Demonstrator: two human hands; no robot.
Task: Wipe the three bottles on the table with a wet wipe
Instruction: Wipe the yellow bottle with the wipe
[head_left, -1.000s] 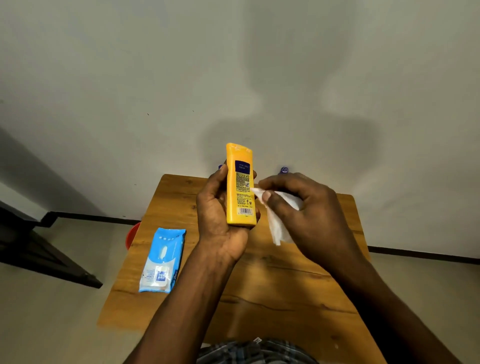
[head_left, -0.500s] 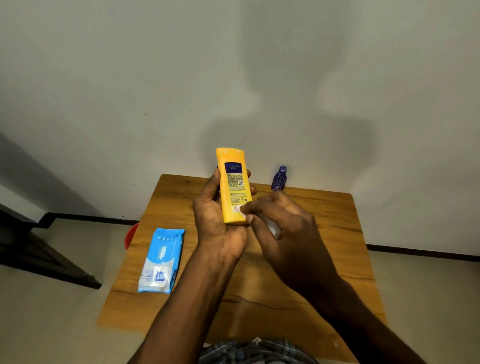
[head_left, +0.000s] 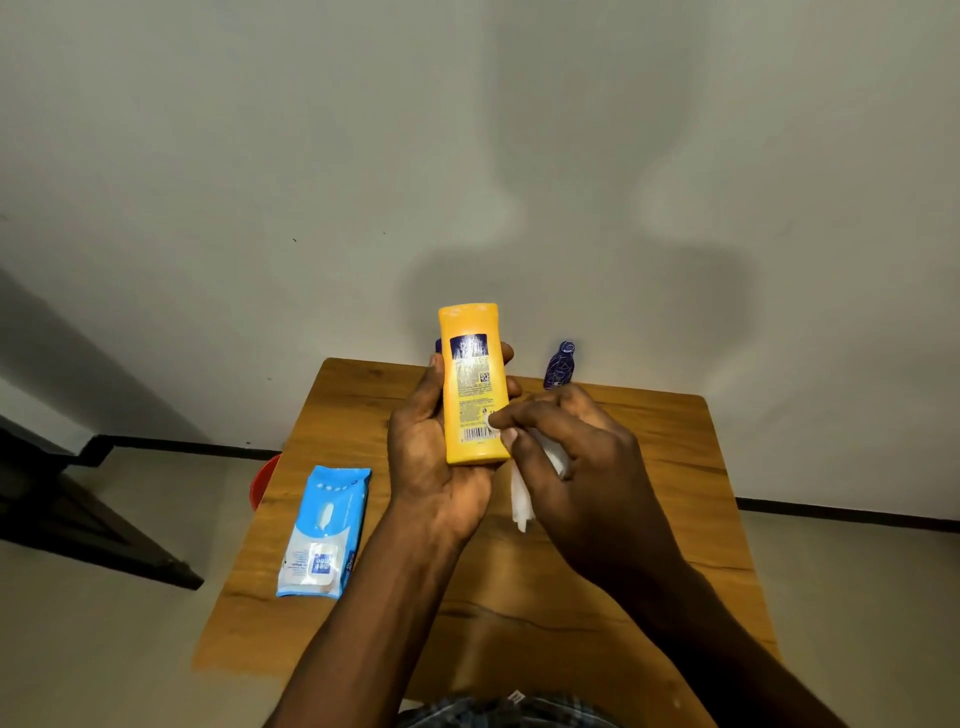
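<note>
Left hand (head_left: 436, 457) fingers are gripping the tall yellow plastic bottle (head_left: 475, 384) upright above the wooden bench (head_left: 649, 467); right hand (head_left: 576, 467) fingers are pinching a white wet wipe (head_left: 519, 499) against its lower label.

The scene is dimly and unevenly lit, with a greyish-green cast over the wall (head_left: 208, 156). Broad, soft shadows of a head and shoulders are thrown onto the wall, so light is taken to come from behind the person. A faint sheen is seen on the yellow bottle (head_left: 475, 384). Straight lines are bowed by wide-angle distortion toward the edges, and fine label print is rendered softly.
</note>
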